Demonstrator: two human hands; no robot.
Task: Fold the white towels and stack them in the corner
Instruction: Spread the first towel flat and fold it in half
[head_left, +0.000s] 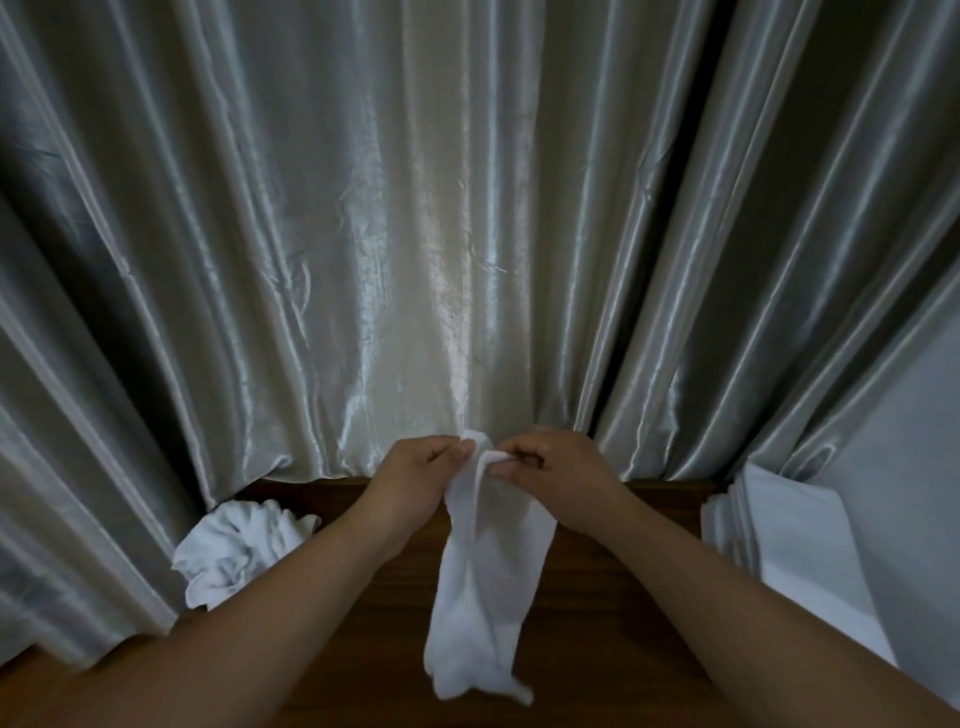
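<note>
Both hands pinch the top edge of a white towel (488, 566) at lower centre: left hand (415, 480), right hand (556, 470). It hangs over the counter (597, 613), likely to find corners. Crumpled towels (239, 551) lower left, folded stack (769, 540) lower right.

Looks like a hotel rm or bedroom, poss. housekeeping setup: floor-length satin curtains (415, 234) fill the backdrop, a dark wood table (597, 597) sits vs. them, w/ a neat stack of white linens (769, 530) at its right edge.
</note>
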